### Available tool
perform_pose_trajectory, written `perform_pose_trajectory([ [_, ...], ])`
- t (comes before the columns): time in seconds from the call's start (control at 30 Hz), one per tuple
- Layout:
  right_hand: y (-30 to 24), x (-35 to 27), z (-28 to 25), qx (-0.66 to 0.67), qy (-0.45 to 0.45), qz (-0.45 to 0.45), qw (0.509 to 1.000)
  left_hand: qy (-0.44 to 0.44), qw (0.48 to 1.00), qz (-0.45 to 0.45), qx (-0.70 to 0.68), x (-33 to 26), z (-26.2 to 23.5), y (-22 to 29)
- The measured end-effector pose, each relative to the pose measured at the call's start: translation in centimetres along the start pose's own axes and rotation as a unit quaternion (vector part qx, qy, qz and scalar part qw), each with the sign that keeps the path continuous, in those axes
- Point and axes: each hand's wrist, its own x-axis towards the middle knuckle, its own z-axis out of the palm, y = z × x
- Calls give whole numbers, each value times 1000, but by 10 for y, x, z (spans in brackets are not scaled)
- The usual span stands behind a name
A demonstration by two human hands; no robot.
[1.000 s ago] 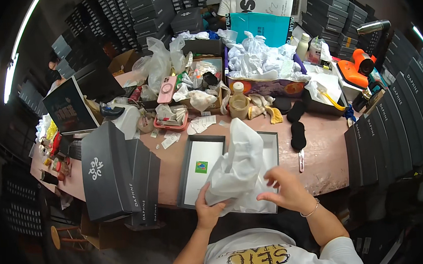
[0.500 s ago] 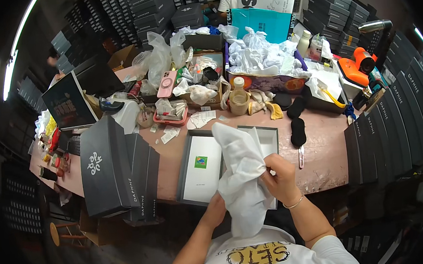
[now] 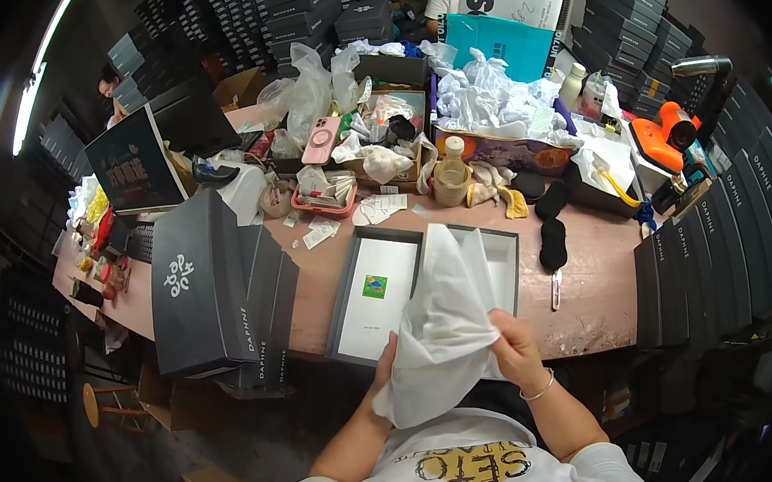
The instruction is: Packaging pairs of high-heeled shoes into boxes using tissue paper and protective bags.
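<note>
A soft white cloth bag hangs gathered in front of me, over an open grey shoe box. My right hand is closed on its right edge, pinching the cloth into folds. My left hand grips the left side, its thumb showing and its other fingers hidden behind the fabric. Beneath lies the grey box part with a white inside and a green square sticker. The second box part, white inside, is partly covered by the bag.
Dark shoe boxes stand upright at the left and right. A small knife lies below black pads. Behind are a jar, a pink phone, crumpled white paper and an orange tape dispenser.
The white cloth bag has shifted and spread wider, its lower end swinging left. My right hand has moved slightly down and right. The view has turned slightly left.
</note>
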Motion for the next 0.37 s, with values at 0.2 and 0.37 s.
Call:
perform_pose_trajectory([
  [0.2, -11, 25, -14, -297, 44, -98, 949, -222, 943, 35, 247, 24, -4, 3],
  [0.37, -9, 32, 4, -240, -24, -142, 960, -134, 986, 10, 102, 21, 2, -19],
])
